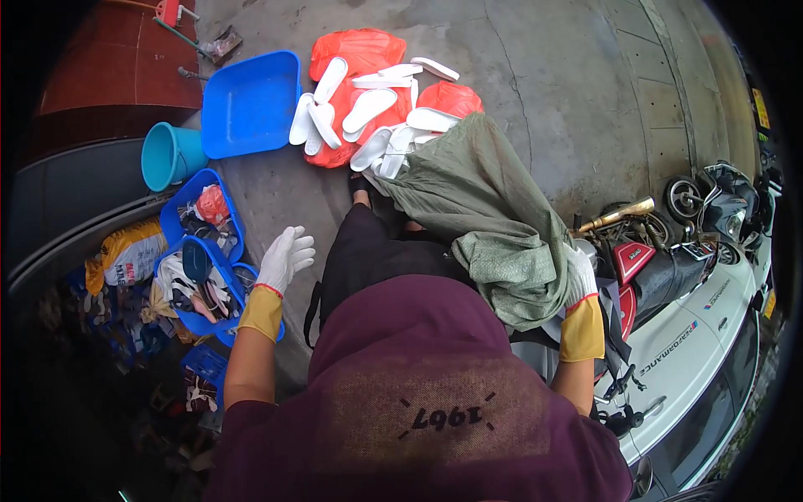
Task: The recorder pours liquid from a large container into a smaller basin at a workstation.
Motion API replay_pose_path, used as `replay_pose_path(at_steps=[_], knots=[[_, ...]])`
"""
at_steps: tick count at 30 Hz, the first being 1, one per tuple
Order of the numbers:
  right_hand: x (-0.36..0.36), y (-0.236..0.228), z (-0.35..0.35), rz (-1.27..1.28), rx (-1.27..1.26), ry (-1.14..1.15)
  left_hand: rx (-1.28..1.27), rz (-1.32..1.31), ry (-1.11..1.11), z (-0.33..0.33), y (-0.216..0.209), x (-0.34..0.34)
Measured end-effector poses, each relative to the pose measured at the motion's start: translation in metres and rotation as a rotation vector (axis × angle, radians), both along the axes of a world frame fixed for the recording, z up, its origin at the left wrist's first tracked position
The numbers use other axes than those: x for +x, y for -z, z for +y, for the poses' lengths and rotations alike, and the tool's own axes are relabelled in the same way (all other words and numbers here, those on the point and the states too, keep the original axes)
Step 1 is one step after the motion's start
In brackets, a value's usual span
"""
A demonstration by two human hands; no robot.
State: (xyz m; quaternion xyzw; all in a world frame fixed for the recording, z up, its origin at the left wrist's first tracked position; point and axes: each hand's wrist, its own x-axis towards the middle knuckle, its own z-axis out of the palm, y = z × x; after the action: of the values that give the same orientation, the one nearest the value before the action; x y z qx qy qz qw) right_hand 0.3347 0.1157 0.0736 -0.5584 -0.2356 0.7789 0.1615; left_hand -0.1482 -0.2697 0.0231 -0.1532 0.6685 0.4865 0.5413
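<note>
My left hand, in a white work glove with a yellow cuff, is held out beside my leg with its fingers stretched and nothing in them. A green woven sack hangs across my right side, and my right hand, gloved the same way, grips its edge. The sack's far end lies on the ground against a pile of white shoe soles. Red plastic bags lie under and around these soles. What the sack holds, if anything, is hidden.
A blue tray and a teal bucket stand at the far left. Nearer are blue crates of mixed items and a yellow-and-white sack. At right are a red motorcycle and a white car.
</note>
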Motion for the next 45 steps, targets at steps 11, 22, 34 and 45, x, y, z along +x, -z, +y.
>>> replay_pose_path(at_steps=[11,22,34,45], knots=[[-0.008,0.006,0.016,-0.110,0.113,-0.279,0.009,-0.039,-0.049,-0.012,0.016,0.016],[0.091,-0.042,-0.017,-1.135,1.405,-1.094,-0.013,-0.002,-0.115,-0.059,0.009,0.035],[0.077,-0.038,-0.014,-1.011,1.370,-0.931,-0.002,0.061,-0.145,-0.106,-0.002,0.021],[0.050,-0.044,-0.086,-1.118,1.177,-0.925,0.057,-0.020,-0.102,-0.214,0.018,-0.035]])
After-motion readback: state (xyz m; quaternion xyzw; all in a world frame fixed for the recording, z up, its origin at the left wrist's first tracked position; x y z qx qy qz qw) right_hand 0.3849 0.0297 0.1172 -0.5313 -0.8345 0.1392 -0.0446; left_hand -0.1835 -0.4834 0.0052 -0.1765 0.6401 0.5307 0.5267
